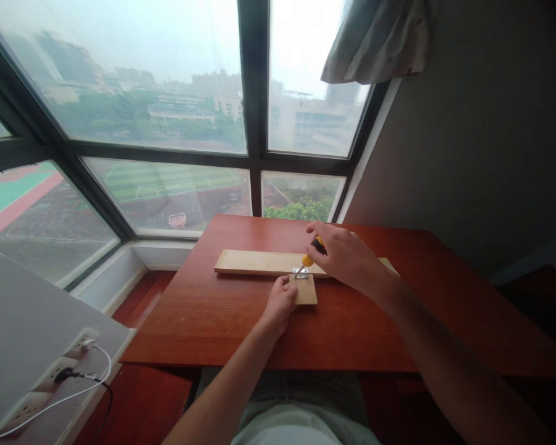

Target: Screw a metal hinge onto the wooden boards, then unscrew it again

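Observation:
My right hand is closed around the yellow and black handle of a screwdriver. Its shaft slants down to a small metal hinge, which bridges a long pale board and a small wooden block. The tip meets the hinge's near leaf, though any screw there is too small to make out. With fingers and thumb, my left hand grips the block's left edge. The long board lies crosswise on the table, and my right hand and forearm hide part of it.
The reddish-brown table carries the wood, with its near edge by my lap. Behind it stand large windows with dark frames. A curtain hangs at upper right. At lower left, cables are plugged into wall sockets.

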Tool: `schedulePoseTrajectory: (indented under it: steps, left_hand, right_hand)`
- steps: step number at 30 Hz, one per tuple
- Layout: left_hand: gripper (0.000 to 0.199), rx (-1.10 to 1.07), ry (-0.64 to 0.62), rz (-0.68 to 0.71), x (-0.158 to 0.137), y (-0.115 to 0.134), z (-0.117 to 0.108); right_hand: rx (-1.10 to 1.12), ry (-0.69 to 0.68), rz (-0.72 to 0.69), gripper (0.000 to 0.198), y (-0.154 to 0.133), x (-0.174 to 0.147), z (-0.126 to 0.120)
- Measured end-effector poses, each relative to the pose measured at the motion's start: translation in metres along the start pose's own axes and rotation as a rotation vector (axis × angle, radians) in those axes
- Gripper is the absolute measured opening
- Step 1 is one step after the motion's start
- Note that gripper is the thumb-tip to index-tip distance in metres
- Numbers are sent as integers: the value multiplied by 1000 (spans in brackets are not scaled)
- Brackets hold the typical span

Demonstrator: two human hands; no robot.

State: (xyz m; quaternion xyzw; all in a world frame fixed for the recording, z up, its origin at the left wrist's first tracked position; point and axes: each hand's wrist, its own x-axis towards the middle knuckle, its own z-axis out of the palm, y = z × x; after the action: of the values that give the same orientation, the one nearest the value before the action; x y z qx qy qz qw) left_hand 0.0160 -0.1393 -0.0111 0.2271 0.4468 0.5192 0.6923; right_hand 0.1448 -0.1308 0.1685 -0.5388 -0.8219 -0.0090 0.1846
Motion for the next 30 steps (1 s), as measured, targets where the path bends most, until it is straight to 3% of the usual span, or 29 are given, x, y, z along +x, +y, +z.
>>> schedulePoseTrajectory:
  steps: [5, 12, 19, 25, 30]
  left_hand:
    - [36, -6, -18, 9, 0, -1, -2]
    - [38, -5, -23, 9, 0, 0, -1]
    - [36, -2, -20, 10, 1, -1, -2]
    - [37, -13, -24, 14, 0, -1, -2]
    - [34, -8, -21, 13, -1, 0, -1]
  right_hand:
    - [107, -16, -84, 37, 0, -5, -2]
    - [16, -5, -2, 30, 0, -2, 0]
    - [87, 3, -78, 34, 1, -5, -1]
    - [-15, 2, 16, 28, -1, -3, -2]
    - [-16, 21, -1, 25, 1, -5, 1]
